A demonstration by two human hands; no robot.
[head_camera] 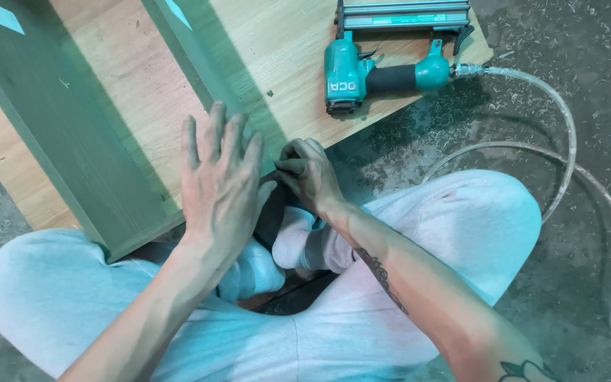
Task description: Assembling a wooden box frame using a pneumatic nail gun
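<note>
Sawdust-strewn concrete floor (588,56), seen from above a seated person. Left hand (219,185) lies open and flat at the wooden panel (277,64)'s near edge; right hand (308,173) pinches something unseen there. Teal nail gun (380,71) rests untouched at the panel's far right corner, so fastening looks unfinished.

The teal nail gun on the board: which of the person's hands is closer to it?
The right hand. It sits curled at the board's edge, below and just left of the nail gun. The left hand lies flat farther left, beside the green panel.
</note>
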